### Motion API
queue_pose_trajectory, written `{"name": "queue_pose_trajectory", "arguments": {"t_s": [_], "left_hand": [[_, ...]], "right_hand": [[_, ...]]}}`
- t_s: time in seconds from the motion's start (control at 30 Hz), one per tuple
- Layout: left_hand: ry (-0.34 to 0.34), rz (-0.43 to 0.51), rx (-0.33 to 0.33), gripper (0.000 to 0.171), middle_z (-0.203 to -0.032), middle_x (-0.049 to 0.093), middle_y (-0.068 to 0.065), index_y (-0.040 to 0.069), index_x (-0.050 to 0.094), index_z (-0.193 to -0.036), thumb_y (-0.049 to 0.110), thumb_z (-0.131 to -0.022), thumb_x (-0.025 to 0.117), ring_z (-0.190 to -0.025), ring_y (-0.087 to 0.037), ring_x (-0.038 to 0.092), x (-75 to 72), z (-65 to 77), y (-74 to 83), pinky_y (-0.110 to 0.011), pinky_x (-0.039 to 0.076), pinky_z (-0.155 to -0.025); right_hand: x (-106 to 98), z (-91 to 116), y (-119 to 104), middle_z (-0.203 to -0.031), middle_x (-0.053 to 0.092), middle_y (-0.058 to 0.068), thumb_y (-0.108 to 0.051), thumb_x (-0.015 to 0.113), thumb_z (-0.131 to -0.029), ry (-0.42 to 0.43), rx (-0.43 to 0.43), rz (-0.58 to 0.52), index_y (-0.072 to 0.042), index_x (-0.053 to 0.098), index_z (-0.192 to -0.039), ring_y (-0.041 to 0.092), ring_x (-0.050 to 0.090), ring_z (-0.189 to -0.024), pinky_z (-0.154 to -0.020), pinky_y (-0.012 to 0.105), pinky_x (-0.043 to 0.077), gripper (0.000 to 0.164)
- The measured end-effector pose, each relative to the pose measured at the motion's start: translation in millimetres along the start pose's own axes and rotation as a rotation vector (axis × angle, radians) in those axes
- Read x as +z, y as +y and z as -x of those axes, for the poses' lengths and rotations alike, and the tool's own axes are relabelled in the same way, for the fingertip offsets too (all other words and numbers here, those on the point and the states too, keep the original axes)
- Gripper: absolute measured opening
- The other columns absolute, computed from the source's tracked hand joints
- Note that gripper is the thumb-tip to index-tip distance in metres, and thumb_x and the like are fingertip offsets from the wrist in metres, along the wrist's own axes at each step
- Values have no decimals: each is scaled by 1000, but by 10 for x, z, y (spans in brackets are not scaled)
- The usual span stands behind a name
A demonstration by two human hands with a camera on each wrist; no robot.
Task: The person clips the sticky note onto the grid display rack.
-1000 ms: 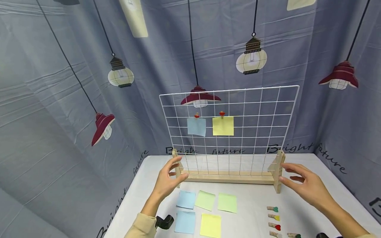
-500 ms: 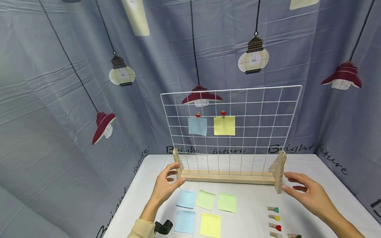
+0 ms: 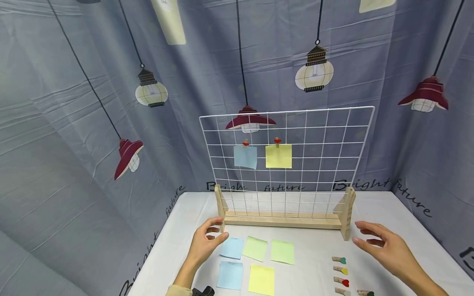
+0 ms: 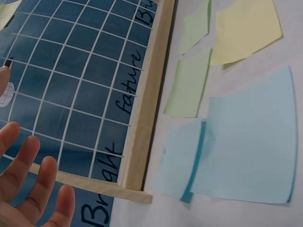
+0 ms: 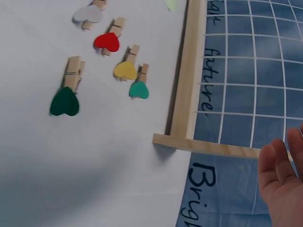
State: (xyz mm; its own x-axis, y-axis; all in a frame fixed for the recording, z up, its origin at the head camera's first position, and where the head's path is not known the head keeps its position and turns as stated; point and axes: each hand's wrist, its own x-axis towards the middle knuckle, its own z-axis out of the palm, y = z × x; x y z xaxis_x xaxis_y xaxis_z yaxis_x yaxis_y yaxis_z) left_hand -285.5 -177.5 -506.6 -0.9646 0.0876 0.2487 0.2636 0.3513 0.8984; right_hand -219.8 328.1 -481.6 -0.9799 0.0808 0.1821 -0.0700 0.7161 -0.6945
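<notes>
A white wire grid [image 3: 312,164] stands upright in a wooden base [image 3: 283,220]. A blue sticky note [image 3: 245,157] and a yellow sticky note [image 3: 278,156] hang on it, each under a red heart clothespin. My left hand [image 3: 205,242], fingers loosely bent, hovers by the base's left foot and holds nothing. To the right of the base my right hand [image 3: 390,250] is likewise relaxed, holding nothing. Between the hands lie two blue notes [image 3: 230,276], two green notes [image 3: 282,252] and a yellow note [image 3: 261,280]. Nearer my right hand lie several heart clothespins [image 5: 108,42].
The dark green heart clothespin [image 5: 65,100] lies apart from the row. A white cloth covers the table [image 3: 307,279]. Behind it hangs a blue-grey curtain [image 3: 192,82] printed with lamps and lettering.
Both hands have drawn back toward me from beside the base's two wooden ends. The grid, the notes and the clothespins stay where they were.
</notes>
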Motion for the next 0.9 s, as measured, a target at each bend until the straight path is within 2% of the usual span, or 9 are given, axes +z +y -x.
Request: {"name": "queue_pose_trajectory", "arguments": {"t_s": [0.1, 0.2, 0.27, 0.37, 0.5, 0.6, 0.67, 0.73, 0.9], "left_hand": [[3, 11, -24, 46, -123, 71, 0, 19, 68, -128, 25, -85, 85, -109, -31, 62, 34, 46, -68, -33, 50, -86], [5, 38, -46, 46, -124, 71, -9, 16, 68, -127, 24, -85, 85, -109, -35, 62, 67, 98, -150, -32, 50, -84], [10, 52, -62, 45, -124, 70, -14, 15, 69, -126, 23, -85, 85, -108, -36, 62, 82, 128, -206, -31, 50, -82], [15, 50, -73, 43, -126, 68, -19, 15, 69, -125, 21, -86, 84, -106, -36, 62, 88, 178, -278, -29, 51, -80], [18, 29, -73, 45, -124, 69, -21, 8, 68, -126, 21, -86, 84, -105, -37, 64, 95, 227, -345, -32, 55, -82], [16, 19, -55, 46, -123, 70, -22, 2, 67, -126, 19, -86, 84, -105, -37, 66, 111, 249, -393, -39, 56, -89], [13, 20, -58, 47, -123, 70, -22, 0, 66, -126, 17, -86, 84, -106, -37, 66, 123, 261, -424, -44, 55, -92], [9, 16, -71, 46, -123, 70, -21, 0, 66, -126, 17, -86, 84, -107, -37, 66, 133, 267, -454, -45, 55, -93], [6, -2, -123, 48, -123, 71, -20, 1, 67, -126, 19, -85, 85, -107, -35, 67, 144, 284, -548, -36, 56, -90]], "right_hand": [[0, 28, 27, -138, 59, 26, -49, 76, -91, -9, 25, 12, 0, 55, -143, -22, 43, -97, -74, 10, 51, 74], [-2, 48, 42, -138, 58, 28, -48, 76, -91, -12, 40, 0, 1, 55, -143, -24, 41, -95, -74, 11, 51, 75], [8, 59, 47, -137, 59, 27, -47, 77, -91, -2, 41, -7, 1, 56, -142, -29, 34, -91, -73, 11, 51, 73], [25, 82, 62, -136, 60, 26, -47, 77, -91, 3, 40, -19, 1, 57, -141, -29, 36, -91, -73, 11, 51, 73], [29, 102, 101, -135, 60, 27, -47, 76, -91, -22, 62, -19, 2, 56, -142, -26, 39, -91, -74, 13, 52, 73], [31, 111, 121, -137, 59, 28, -50, 75, -92, -58, 95, -11, 2, 54, -143, -12, 53, -98, -74, 13, 52, 76], [41, 123, 132, -139, 58, 29, -51, 74, -92, -83, 111, -8, 3, 52, -144, 6, 61, -106, -75, 14, 52, 78], [57, 136, 136, -139, 57, 29, -51, 74, -92, -96, 126, 0, 3, 52, -144, 24, 63, -111, -75, 14, 53, 79], [100, 172, 150, -139, 58, 29, -51, 73, -93, -113, 152, 18, 5, 52, -144, 33, 64, -112, -74, 16, 53, 79]]}}
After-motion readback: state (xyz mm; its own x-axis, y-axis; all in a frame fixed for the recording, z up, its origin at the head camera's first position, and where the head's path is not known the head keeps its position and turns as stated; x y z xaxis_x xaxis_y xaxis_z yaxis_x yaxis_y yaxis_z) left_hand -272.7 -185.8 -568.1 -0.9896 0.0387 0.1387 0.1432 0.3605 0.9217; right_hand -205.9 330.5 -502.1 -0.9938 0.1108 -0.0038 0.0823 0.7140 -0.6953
